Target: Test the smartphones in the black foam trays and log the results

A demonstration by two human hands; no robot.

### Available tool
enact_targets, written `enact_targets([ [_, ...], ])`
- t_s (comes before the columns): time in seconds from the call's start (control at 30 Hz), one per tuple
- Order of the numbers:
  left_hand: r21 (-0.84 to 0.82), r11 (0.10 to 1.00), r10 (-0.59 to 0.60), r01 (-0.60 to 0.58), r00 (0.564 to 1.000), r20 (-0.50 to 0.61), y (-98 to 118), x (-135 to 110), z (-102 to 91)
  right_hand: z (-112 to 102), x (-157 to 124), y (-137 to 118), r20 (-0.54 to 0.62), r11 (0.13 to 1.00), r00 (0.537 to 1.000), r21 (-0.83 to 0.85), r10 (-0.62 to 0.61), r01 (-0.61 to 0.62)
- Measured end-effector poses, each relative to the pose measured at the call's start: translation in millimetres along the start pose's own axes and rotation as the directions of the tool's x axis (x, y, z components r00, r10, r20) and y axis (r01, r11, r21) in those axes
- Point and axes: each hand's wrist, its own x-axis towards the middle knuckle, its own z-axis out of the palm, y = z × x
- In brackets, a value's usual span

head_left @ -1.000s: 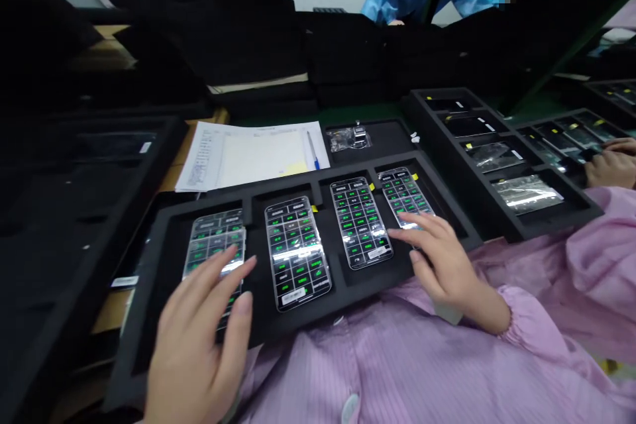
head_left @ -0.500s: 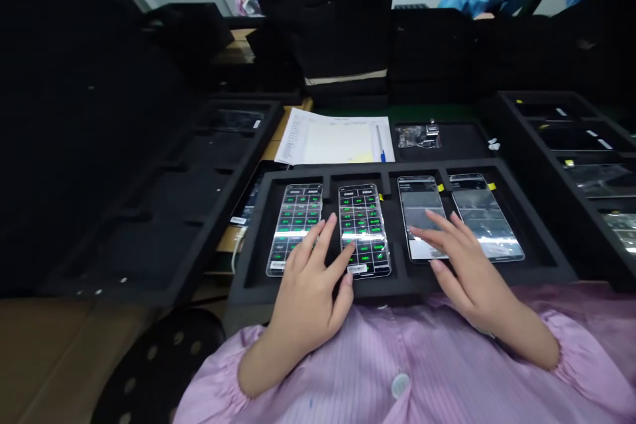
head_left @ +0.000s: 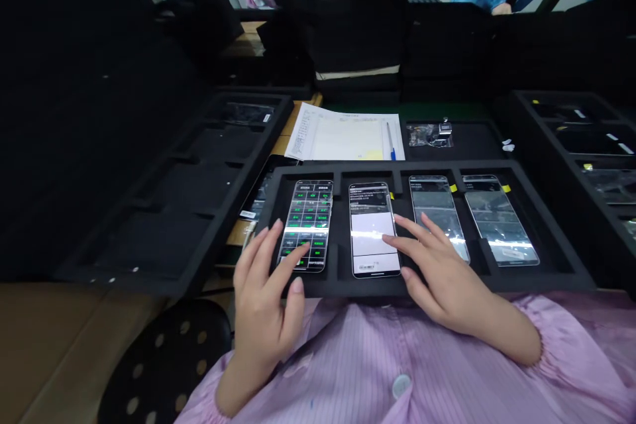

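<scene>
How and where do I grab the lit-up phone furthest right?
Take the rightmost phone from above, probably by its two long edges, near the middle. It lies flat, screen up, in the black tray; the gap in the divider on its left and the space on its right seem to leave finger room.

Bright glare, dim surroundings
A white reflection streaks across the phones (head_left: 366, 225); the black stack (head_left: 355, 23) behind sinks into darkness; outer edges look stretched and soft.
</scene>
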Motion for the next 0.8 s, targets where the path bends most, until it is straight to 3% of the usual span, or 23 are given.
enact_targets([
  [0.27,0.025,0.997,-0.067,0.068,0.997,-0.034,-18,-10,-9.9,11,13,-10,-0.089,0.998,0.996,0.049,-0.022,0.026],
  [0.43,0.004,0.997,-0.074,0.074,0.997,-0.025,-25,-14,-8.3,17,19,-15,-0.011,0.993,0.999,0.113,-0.03,0.031],
  [0.63,-0.008,0.998,-0.067,0.067,0.998,0.002,-27,-16,-8.4,18,18,-18,0.085,0.994,0.993,0.073,-0.085,0.079],
  [0.8,0.019,0.997,-0.07,0.07,0.997,0.018,-26,-16,-6.0,21,12,-14,0.021,0.995,0.998,0.071,-0.067,0.065],
])
